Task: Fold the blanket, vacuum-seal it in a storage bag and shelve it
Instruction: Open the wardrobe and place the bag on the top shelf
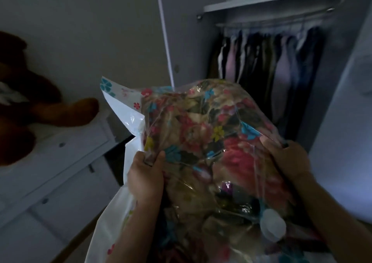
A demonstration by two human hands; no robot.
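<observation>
Nearest, one clear, flower-printed storage bag (193, 121) is held in the air before the person. One floral blanket (231, 158) fills it, and one round white valve (272, 225) sits near its lower right corner. The left hand (146, 174) grips the bag's left edge and the right hand (287, 160) grips its right edge. Leftward, a white drawer unit (66, 158) carries one brown plush toy (40, 101) on top. Farthest, an open wardrobe (332, 93) shows one shelf (261, 3) above hanging clothes (267, 65).
</observation>
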